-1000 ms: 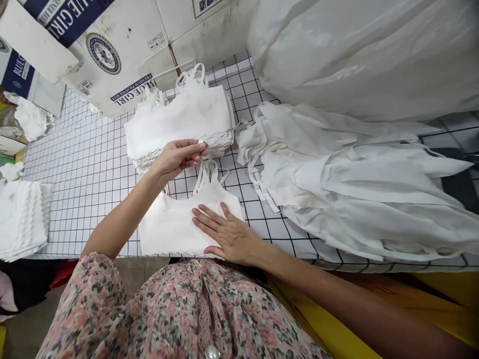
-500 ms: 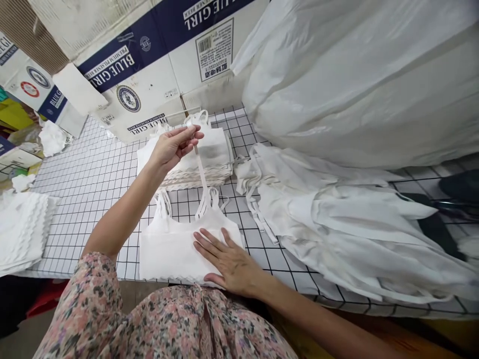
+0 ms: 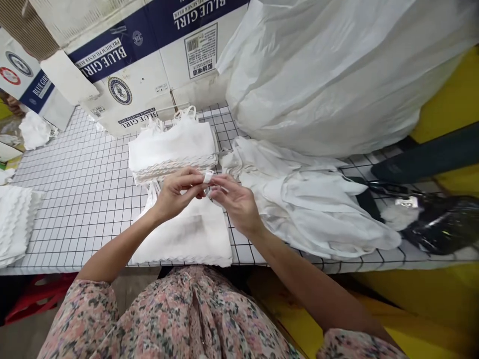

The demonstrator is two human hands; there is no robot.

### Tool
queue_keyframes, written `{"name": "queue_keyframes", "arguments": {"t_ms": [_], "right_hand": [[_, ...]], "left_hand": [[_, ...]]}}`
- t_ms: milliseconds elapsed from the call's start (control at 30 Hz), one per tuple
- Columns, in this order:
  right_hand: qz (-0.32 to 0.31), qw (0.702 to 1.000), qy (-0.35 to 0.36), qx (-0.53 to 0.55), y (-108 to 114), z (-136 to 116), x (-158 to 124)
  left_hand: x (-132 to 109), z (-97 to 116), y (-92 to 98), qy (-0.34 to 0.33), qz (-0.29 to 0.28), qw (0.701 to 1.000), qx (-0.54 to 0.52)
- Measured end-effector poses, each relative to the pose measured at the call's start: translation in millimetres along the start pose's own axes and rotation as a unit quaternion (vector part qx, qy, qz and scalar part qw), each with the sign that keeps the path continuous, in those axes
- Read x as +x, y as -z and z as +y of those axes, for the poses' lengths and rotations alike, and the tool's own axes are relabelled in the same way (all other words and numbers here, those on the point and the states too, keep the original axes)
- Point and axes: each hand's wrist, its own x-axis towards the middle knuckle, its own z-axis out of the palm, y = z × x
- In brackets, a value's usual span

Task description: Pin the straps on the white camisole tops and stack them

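A white strappy top (image 3: 187,234) lies flat at the front of the table, on what look like more layers with scalloped hems. Above it, my left hand (image 3: 179,193) pinches a white shoulder strap (image 3: 208,176), which is folded into a small loop between the fingertips. My right hand (image 3: 239,204) meets it from the other side, thumb and fingers closed on the same strap. The hands hide the top's right shoulder. Just behind, a neat stack of white tops (image 3: 172,144) shows its straps at the far edge.
Loose white garments (image 3: 299,194) are heaped on the right, before a big white plastic bag (image 3: 322,75). Beer cartons (image 3: 142,75) stand along the back. Scallop-edged white pieces (image 3: 17,219) are piled at the left of the grid-patterned table (image 3: 82,199). A black plastic bag (image 3: 445,224) lies far right.
My left hand has come down and nearer, still pinching the strap. My right hand has lifted off the top's fabric and joined the left at the strap. The view has shifted rightward.
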Motion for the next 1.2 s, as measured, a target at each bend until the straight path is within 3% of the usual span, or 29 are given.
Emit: {"name": "queue_keyframes", "arguments": {"t_ms": [100,167,267,333,400,467,633,767,967,1200], "right_hand": [[0.031,0.995,-0.003,0.091,-12,-1,6],[0.061,0.997,0.051,0.022,-14,-3,5],[0.047,0.966,0.18,-0.18,-2,-5,8],[-0.002,0.93,0.258,-0.261,8,-3,10],[-0.053,0.912,0.288,-0.287,16,1,11],[-0.096,0.914,0.271,-0.288,20,3,8],[-0.198,0.96,0.103,-0.166,23,-6,-1],[-0.204,0.967,0.036,-0.147,23,-8,1],[-0.137,0.974,0.016,-0.18,16,-9,-2],[-0.166,0.955,0.033,-0.242,14,-8,-4]], "left_hand": [[-12,-3,-6.3,-0.018,0.005,0.998,0.065],[-20,-4,-7.7,0.004,0.044,0.997,0.062],[-31,-2,-8.2,0.122,0.079,0.988,-0.044],[-37,0,-9.2,0.221,0.05,0.965,-0.135],[-41,0,-11.0,0.277,0.021,0.942,-0.189],[-44,-2,-13.3,0.287,0.018,0.936,-0.202],[-51,-7,-18.1,0.249,0.018,0.959,-0.133],[-56,-11,-20.1,0.197,0.032,0.98,-0.012],[-64,-29,-21.8,0.145,0.079,0.985,0.049],[-70,-37,-25.9,0.247,0.081,0.962,-0.081]]}}
